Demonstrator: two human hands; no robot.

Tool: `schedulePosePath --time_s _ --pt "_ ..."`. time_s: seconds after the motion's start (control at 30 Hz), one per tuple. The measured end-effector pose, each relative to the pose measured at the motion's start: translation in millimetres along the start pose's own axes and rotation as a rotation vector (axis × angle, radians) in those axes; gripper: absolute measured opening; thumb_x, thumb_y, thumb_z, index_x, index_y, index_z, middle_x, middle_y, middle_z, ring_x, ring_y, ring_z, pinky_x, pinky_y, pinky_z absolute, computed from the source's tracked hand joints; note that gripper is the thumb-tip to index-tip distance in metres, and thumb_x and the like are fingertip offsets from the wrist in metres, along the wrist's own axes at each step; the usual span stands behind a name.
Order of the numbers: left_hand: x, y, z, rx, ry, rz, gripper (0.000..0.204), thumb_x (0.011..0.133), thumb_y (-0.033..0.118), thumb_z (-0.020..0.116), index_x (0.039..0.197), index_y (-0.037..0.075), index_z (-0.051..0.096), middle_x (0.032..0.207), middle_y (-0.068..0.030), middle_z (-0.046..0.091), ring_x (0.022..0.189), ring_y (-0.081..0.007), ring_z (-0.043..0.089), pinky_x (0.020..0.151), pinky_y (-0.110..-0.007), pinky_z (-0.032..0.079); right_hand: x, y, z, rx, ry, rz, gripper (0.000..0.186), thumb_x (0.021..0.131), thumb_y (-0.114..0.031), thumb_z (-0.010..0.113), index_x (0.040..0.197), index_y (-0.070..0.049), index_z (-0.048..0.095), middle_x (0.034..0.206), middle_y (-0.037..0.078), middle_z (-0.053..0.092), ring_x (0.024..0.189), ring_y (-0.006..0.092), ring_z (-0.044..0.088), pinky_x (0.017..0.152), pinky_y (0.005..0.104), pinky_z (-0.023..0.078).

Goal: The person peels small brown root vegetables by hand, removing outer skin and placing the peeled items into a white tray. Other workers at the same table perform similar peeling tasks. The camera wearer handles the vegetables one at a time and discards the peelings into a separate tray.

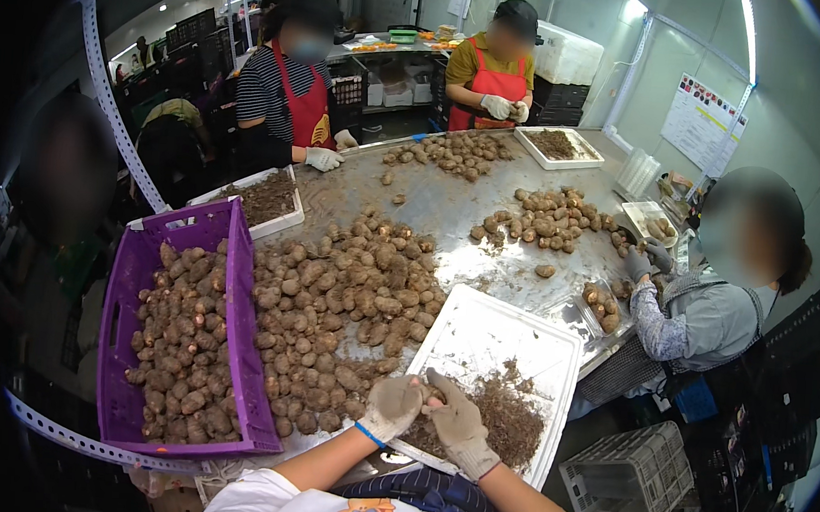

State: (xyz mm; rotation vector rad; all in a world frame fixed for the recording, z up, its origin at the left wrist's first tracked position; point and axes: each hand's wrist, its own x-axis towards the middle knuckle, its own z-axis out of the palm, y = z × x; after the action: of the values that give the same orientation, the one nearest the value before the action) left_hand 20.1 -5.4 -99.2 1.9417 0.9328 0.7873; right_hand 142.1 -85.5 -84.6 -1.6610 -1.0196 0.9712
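Both my hands wear soiled pale work gloves and meet over the near left part of a white foam tray. My left hand is closed, its fingers curled in towards the right one. A blue band circles its wrist. Across from it, my right hand is closed too, thumb and fingers drawn together. Something small and brownish shows between the hands, but the gloves mostly cover it. Brown peelings and fibres lie in the tray under and beside my right hand. Left of my hands spreads a big heap of small brown taros.
A purple crate full of taros stands at the left. More taro piles lie on the metal table. Gloved co-workers stand along its far and right sides, near other white trays. A grey crate sits low at the right.
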Motion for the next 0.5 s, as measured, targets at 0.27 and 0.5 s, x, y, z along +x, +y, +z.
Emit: schedulePosePath --time_s 0.27,0.5 --pt "-15 -56 27 -0.478 -0.047 -0.479 0.057 0.105 0.04 0.026 0.089 0.002 0.064 0.086 -0.0087 0.067 0.079 -0.0191 0.064 0.07 -0.034 0.051 20 23 -21 0.273 -0.052 0.071 0.028 0.099 -0.014 0.05 0.121 -0.005 0.064 0.1 0.006 0.066 0.091 0.014 0.058 0.069 0.0264 0.05" --pt "-22 -37 19 -0.936 -0.181 -0.612 0.06 0.103 0.049 0.026 0.125 0.0 0.053 0.105 -0.0123 0.065 0.096 -0.0197 0.064 0.087 -0.034 0.053 -2 -11 -17 -0.14 -0.084 -0.38 0.049 0.079 0.011 0.063 0.124 -0.007 0.064 0.115 0.011 0.061 0.088 0.0202 0.062 0.071 0.0308 0.056"
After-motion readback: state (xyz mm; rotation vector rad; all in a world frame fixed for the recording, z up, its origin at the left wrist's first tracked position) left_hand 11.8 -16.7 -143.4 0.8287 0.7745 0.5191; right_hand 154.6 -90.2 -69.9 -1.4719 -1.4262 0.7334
